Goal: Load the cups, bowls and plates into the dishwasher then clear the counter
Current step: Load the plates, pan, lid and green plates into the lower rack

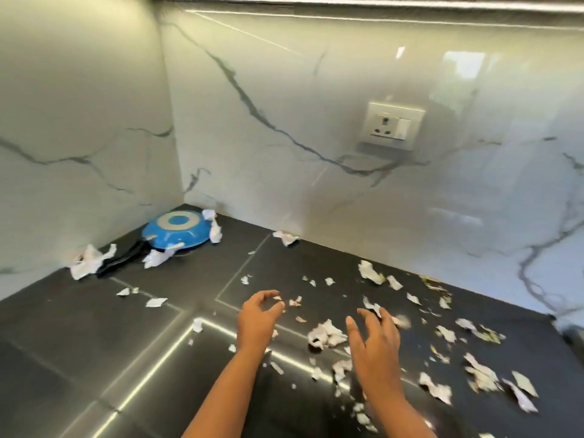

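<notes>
The step in hand looks like clearing litter: torn white paper scraps (327, 335) lie scattered across the dark glossy stone tabletop (94, 343). They are thickest well to the right of the round blue upturned pan with a black handle (175, 230), and a few crumpled pieces touch the pan itself.

The left hand (257, 316) hovers low, right of and nearer than the pan, with its fingers curled like a claw around a tiny scrap. Whether it actually pinches that scrap I cannot tell. The right hand (376, 346), further right again, is spread open over a larger crumpled wad and holds nothing.

Sweeping should work better than picking. I would use the open right hand as a rake, draw the far pieces into one heap towards the near edge, and cup the left hand to catch them. The pieces under the pan's rim probably need the pan lifted first.

Motion blur smears the right fingers and the scraps beyond them. Some yellowish bits by the white marble wall (316, 121) are too small to identify. No dishwasher, cups, bowls or plates are in view, and the near edge of the tabletop is cut off.
</notes>
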